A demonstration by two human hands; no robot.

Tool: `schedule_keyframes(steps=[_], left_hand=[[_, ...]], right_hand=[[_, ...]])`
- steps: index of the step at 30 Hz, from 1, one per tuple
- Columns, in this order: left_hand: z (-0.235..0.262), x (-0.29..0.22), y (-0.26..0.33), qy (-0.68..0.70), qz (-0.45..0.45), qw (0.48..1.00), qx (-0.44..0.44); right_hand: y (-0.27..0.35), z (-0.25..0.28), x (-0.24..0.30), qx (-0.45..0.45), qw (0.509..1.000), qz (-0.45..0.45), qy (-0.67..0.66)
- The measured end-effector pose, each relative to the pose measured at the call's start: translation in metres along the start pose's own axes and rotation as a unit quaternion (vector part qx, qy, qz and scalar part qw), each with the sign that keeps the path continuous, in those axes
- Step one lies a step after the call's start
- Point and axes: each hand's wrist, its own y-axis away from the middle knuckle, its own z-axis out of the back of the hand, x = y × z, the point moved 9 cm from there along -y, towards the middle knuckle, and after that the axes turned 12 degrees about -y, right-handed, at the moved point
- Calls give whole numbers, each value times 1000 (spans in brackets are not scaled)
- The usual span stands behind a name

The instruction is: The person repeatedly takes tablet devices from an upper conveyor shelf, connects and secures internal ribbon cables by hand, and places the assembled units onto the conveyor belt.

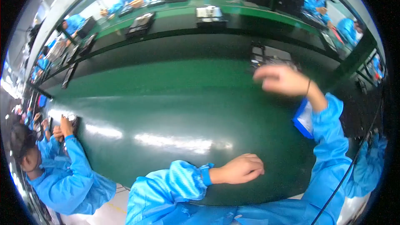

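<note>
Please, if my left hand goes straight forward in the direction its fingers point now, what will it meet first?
The left hand points rightward over the smooth green tabletop, so it would probably first meet the blue fabric right sleeve, though that sleeve may be raised above its path.

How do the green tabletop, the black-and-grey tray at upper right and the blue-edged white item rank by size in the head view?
1. Green tabletop, by far.
2. Black-and-grey tray.
3. Blue-edged white item.
The last two are partly covered; I ranked only what shows.
</note>
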Motion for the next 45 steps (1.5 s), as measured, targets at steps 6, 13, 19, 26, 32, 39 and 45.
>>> schedule_keyframes(steps=[6, 13, 19, 26, 32, 39, 45], left_hand=[[6, 9, 5, 1, -41, 999, 3], [10, 7, 2, 3, -51, 999, -3], [11, 8, 2, -4, -46, 999, 4], [10, 13, 4, -9, -65, 998, -14], [15, 17, 10, 15, -55, 998, -31], [71, 53, 29, -29, 80, 944, -320], [119, 17, 69, -46, 51, 930, -362]], right_hand=[[-71, 34, -196, -79, 952, -263, 136], [-73, 7, -237, -39, 955, -293, 18], [-77, -6, -198, 106, 962, -250, -8], [-82, 1, -146, 167, 941, -284, 79], [-69, 36, -77, 75, 980, -158, -94], [-29, 59, 19, -188, 948, -79, -246], [42, -43, 61, -256, 815, -179, -487]])
